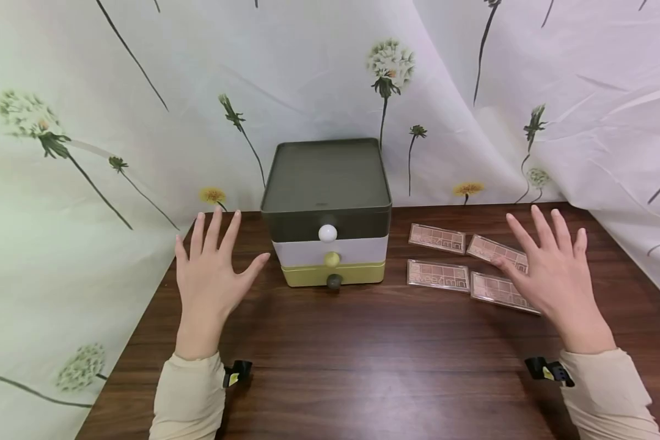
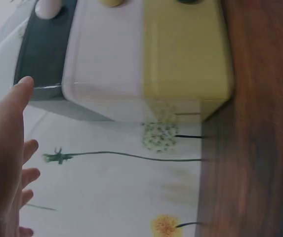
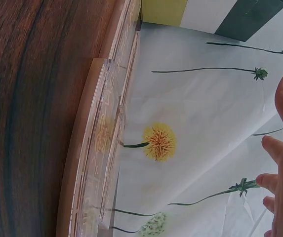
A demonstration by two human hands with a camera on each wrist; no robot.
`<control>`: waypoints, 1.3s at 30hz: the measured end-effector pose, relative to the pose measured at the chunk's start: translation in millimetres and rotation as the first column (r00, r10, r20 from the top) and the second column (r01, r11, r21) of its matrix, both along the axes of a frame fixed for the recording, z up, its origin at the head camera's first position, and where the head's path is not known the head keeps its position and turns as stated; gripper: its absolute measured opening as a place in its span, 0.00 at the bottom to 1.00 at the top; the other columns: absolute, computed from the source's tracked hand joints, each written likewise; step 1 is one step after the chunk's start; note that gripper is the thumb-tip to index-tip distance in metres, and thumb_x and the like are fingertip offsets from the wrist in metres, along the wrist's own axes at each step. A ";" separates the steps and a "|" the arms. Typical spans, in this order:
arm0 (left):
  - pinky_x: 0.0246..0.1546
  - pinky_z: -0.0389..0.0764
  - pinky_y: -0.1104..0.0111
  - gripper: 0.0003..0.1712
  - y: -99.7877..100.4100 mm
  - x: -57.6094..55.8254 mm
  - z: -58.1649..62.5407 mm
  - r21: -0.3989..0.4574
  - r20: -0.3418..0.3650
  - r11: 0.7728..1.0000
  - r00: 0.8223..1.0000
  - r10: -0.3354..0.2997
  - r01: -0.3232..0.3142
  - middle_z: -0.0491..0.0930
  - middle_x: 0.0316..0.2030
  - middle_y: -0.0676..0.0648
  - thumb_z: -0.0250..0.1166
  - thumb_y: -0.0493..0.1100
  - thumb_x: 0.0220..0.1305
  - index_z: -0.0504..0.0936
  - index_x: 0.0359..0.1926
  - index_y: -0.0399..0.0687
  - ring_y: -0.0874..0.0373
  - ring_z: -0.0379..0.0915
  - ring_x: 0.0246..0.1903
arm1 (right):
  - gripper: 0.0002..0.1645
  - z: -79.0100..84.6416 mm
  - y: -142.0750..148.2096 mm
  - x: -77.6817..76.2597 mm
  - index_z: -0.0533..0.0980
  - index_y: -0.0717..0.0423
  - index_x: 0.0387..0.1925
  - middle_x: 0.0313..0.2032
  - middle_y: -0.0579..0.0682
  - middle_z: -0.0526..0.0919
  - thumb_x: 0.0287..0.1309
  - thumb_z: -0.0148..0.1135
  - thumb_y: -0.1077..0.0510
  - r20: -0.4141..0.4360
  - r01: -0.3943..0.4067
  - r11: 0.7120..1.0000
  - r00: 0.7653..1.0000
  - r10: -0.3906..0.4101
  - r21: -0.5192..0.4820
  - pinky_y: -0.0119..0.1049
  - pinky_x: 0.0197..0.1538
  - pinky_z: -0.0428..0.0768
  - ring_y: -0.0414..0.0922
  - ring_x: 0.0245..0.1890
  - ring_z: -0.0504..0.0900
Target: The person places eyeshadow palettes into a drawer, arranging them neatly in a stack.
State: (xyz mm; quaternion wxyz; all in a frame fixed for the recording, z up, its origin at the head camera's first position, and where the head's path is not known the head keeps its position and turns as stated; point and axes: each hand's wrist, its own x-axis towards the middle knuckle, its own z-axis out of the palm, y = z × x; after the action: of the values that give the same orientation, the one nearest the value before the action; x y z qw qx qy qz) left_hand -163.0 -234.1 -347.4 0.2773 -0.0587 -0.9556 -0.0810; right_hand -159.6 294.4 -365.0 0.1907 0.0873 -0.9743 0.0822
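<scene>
Both hands hover palm down with fingers spread, holding nothing. My left hand [image 1: 210, 281] is just left of a three-tier drawer box [image 1: 327, 177], dark green on top, white in the middle and yellow-green at the bottom, each tier with a round knob. In the left wrist view the thumb overlaps the dark tier's edge. My right hand [image 1: 560, 278] hangs over the right-hand pair of several flat makeup palettes [image 1: 437, 275] with clear lids and pinkish pans, partly hiding two of them. The right wrist view shows the palettes [image 3: 94, 148] edge-on, apart from the fingers.
The dark wooden table [image 1: 363, 360] runs up to a white cloth [image 1: 319, 73] printed with dandelions, which hangs behind and along the sides. A small black camera strap is on each wrist, over beige sleeves [image 1: 189, 391].
</scene>
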 end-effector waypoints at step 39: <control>0.63 0.59 0.54 0.24 28.4 -43.3 17.5 0.781 -0.171 0.483 0.880 -0.444 0.396 0.68 0.69 0.54 0.56 0.44 0.74 0.73 0.69 0.49 0.59 0.59 0.68 | 0.42 -5.2 -18.3 -3.1 0.60 0.47 0.75 0.73 0.61 0.57 0.65 0.57 0.36 -0.103 -0.115 0.992 0.989 0.109 -0.055 0.63 0.70 0.46 0.58 0.75 0.47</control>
State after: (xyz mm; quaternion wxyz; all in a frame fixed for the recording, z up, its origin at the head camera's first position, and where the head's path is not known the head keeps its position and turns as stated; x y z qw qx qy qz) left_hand -206.4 -205.7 -329.9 0.2194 -0.1577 -0.7794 -0.5652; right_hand -162.8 276.1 -370.3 0.2370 0.1402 -0.9541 0.1179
